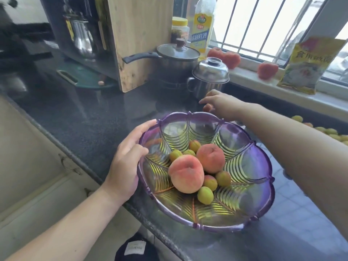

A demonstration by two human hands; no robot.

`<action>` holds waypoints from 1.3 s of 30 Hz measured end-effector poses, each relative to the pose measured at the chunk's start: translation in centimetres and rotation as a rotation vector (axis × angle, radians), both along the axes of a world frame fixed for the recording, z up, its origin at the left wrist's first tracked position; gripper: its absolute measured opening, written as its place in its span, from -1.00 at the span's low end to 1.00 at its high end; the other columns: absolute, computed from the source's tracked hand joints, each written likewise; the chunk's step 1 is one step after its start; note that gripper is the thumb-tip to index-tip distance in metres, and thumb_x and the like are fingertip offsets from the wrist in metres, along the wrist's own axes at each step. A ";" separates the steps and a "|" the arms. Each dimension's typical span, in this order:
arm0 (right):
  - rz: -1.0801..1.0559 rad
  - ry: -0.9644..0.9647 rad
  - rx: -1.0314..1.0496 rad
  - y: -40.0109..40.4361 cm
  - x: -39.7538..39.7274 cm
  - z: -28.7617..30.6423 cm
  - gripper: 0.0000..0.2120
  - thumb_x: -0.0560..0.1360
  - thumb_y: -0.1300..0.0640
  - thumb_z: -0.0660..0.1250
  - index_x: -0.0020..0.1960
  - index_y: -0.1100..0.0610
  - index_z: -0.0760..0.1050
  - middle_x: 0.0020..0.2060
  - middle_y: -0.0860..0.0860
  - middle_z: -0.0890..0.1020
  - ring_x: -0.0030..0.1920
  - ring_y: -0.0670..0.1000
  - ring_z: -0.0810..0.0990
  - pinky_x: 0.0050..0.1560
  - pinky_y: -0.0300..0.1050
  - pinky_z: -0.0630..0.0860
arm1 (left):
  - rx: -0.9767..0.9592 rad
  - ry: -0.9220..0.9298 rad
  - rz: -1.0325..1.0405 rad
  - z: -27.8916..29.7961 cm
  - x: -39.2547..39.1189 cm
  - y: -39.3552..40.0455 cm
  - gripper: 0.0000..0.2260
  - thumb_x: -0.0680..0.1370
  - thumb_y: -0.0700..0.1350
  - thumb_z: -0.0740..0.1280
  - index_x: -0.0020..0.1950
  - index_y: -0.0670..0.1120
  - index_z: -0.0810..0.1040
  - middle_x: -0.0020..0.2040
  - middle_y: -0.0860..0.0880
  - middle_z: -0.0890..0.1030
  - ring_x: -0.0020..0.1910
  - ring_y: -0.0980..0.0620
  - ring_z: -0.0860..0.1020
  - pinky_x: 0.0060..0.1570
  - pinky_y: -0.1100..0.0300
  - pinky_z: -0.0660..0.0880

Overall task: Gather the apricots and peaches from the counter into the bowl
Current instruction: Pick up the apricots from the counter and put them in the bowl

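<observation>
The right hand (216,99) was out past the far rim of the bowl (263,166), its grip closing around a small reddish apricot (207,107) on the bench (84,117), fingers curled over it just in front of the steel mug (209,81). The left hand (128,159) held the bowl's near-left rim, thumb inside and fingers round the outside, likely to keep it steady at the bench edge. In the bowl sat two peaches (186,174) and several apricots (205,193), piled at the centre. More apricots (331,131) lay on the bench at far right, well apart from the bowl. Three red fruits (267,70), probably peaches, sat up on the windowsill, so plenty looked left to gather
</observation>
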State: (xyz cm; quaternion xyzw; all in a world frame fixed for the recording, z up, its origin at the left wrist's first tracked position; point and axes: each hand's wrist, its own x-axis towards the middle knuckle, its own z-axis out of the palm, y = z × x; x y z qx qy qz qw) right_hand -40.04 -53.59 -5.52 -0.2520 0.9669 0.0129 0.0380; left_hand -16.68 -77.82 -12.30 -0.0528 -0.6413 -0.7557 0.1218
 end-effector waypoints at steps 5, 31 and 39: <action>0.063 0.049 0.107 -0.6 -0.8 -1.1 -0.77 0.52 0.17 0.36 0.14 -0.01 0.62 0.07 0.02 0.52 0.09 0.16 0.59 -0.01 0.00 0.53 | -0.021 0.009 0.003 0.0 0.0 -0.1 -0.48 0.49 -0.19 0.15 0.41 0.04 0.58 0.36 0.00 0.67 0.40 -0.04 0.60 0.26 0.17 0.57; -0.091 0.045 -0.036 4.5 21.1 6.4 -0.78 0.52 -0.12 0.39 0.10 -0.06 0.52 -0.08 -0.09 0.58 -0.02 0.03 0.54 0.04 -0.01 0.50 | -0.019 -0.007 0.041 0.4 0.5 0.4 -0.50 0.45 -0.16 0.15 0.34 0.04 0.61 0.32 -0.01 0.68 0.34 0.01 0.63 0.31 0.01 0.58; 0.001 0.125 0.186 3.9 19.9 3.1 -0.74 0.50 -0.27 0.34 0.00 -0.10 0.58 -0.10 -0.15 0.59 -0.02 0.00 0.36 0.02 0.00 0.34 | -0.072 0.004 0.058 0.0 0.2 0.0 -0.47 0.46 -0.16 0.16 0.40 -0.01 0.61 0.39 -0.02 0.64 0.42 -0.02 0.57 0.45 -0.09 0.49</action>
